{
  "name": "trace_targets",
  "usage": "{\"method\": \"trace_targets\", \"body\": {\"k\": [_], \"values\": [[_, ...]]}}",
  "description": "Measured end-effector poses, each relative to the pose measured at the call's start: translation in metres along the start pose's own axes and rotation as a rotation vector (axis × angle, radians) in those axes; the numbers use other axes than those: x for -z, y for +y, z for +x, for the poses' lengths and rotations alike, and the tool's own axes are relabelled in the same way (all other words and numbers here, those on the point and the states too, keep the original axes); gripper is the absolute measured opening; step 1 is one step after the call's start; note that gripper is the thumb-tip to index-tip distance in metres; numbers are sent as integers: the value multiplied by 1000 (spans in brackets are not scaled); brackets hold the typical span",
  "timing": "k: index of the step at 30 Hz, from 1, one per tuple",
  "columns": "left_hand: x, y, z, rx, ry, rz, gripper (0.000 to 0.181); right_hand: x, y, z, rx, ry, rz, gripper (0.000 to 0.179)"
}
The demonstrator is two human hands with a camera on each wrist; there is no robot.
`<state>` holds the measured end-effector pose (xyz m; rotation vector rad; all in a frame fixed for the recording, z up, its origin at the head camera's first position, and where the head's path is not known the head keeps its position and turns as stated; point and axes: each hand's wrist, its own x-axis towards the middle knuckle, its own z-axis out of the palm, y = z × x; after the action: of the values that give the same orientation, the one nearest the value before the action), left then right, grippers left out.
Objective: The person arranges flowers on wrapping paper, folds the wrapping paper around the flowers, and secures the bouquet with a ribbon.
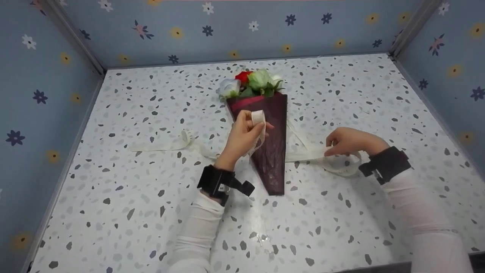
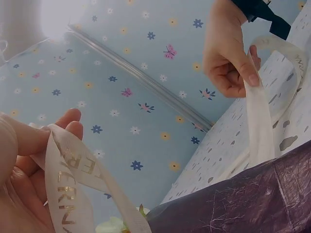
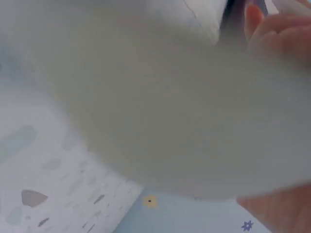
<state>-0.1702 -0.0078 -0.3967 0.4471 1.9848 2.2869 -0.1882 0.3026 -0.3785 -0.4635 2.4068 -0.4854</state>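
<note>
A bouquet in dark maroon wrapping paper (image 1: 274,151) lies on the table, narrow end toward me. At its far end show a red flower (image 1: 243,77), a pale green flower (image 1: 260,79) and a pale blue flower (image 1: 229,87). Over the wrapping, my left hand (image 1: 242,134) pinches a loop of cream ribbon (image 1: 258,116) between thumb and fingers; gold letters show on this ribbon in the left wrist view. To the right of the bouquet, my right hand (image 1: 348,141) pinches another stretch of ribbon (image 2: 260,121). Its blurred curve covers much of the right wrist view.
A loose ribbon end (image 1: 159,147) with a curl lies left of the bouquet on the speckled white table (image 1: 113,189). Blue flower-patterned panels (image 1: 242,34) stand at the back and both sides. Black straps with cameras (image 1: 388,165) sit on both wrists.
</note>
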Motion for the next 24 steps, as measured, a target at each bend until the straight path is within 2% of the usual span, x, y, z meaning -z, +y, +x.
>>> {"method": "trace_targets", "body": {"k": [3, 5, 11, 15, 19, 24], "values": [[-1, 0, 1, -23, 42, 8, 11, 13, -1, -11, 20, -76, 28, 26], [-1, 0, 1, -29, 69, -1, 12, 22, -2, -19, 64, -104, 69, 31], [-2, -1, 4, -4, 107, -48, 19, 45, -17, -44, 279, -128, 220, 22], [-5, -2, 6, -3, 84, -37, 15, 56, -34, -55, 451, -120, 303, 10], [-12, -6, 9, -30, 47, -18, 16, 60, -59, -56, 608, -83, 286, 6], [-24, -10, 9, -61, -1, 47, 20, 58, -93, -46, 741, -23, 144, 6]]}}
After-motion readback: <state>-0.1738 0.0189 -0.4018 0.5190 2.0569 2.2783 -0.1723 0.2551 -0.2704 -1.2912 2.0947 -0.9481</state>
